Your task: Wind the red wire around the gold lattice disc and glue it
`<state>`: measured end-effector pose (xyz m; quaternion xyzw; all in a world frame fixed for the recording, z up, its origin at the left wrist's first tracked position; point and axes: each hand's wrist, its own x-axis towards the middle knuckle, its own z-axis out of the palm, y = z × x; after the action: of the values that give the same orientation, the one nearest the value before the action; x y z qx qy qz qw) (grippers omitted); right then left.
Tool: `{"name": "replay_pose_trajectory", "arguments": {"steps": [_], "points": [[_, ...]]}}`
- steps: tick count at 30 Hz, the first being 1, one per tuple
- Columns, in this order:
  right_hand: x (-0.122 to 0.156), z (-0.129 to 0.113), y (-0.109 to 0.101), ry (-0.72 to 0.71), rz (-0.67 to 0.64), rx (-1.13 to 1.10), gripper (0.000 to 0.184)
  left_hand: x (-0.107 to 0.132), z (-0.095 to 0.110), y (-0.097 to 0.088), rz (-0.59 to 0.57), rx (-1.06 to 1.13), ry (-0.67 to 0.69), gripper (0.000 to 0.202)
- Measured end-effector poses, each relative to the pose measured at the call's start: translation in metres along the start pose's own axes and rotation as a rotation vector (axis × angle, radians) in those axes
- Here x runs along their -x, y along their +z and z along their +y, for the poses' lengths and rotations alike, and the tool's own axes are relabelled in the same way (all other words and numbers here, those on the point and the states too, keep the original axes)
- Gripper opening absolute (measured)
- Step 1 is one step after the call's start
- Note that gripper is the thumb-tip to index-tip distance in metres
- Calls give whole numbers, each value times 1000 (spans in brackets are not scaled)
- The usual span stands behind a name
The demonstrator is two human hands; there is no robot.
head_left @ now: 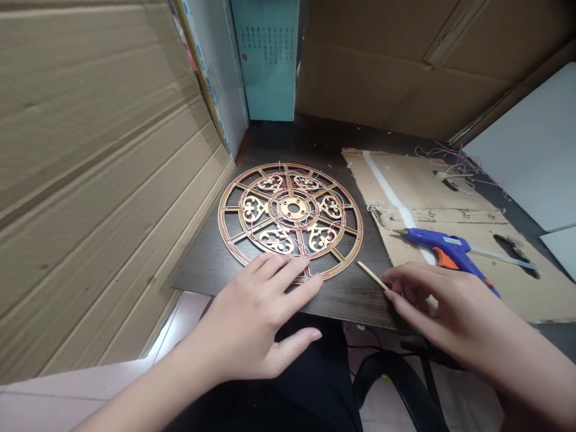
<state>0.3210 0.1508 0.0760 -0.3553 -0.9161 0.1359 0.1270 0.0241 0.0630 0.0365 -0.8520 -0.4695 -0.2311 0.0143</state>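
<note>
On the dark table lies a round, gold-coloured openwork disc [294, 208] with scroll cut-outs, spokes and a hole in its centre. Thin red and white wires run over its face. My left hand [270, 312] rests with its fingers spread on the disc's near rim, thumb stretched out to the right. Between the thumb and fingers of my right hand [432, 300] is a thin pale wooden stick [371, 275], its free end pointing toward the disc's lower right edge, apart from it. Just beyond that hand, a blue glue gun [438, 241] with an orange trigger lies on cardboard.
The flat cardboard sheet [454, 282] covers the table's right side, with a tangle of loose wires [459, 168] at its back. A cardboard wall [103, 150] stands on the left. At the back is a turquoise box [267, 72]. The dark tabletop [342, 306] ends near my lap.
</note>
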Motion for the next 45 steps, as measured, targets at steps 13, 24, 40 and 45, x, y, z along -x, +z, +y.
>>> {"name": "replay_pose_trajectory", "arguments": {"steps": [13, 24, 40, 45], "points": [[0, -14, -1, 72, -61, -57, 11, -1, 0, -1, -5, 12, -7, 49], [-25, -35, 36, 158, 451, -731, 8, 0, 0, -1, -2, 5, -1, 48], [-37, -45, 49, 165, 382, -762, 7, -2, 1, -1, -14, -18, 14, 49], [-36, -45, 51, 141, 390, -776, 11, -2, 1, -1, -10, -30, 15, 48]]}}
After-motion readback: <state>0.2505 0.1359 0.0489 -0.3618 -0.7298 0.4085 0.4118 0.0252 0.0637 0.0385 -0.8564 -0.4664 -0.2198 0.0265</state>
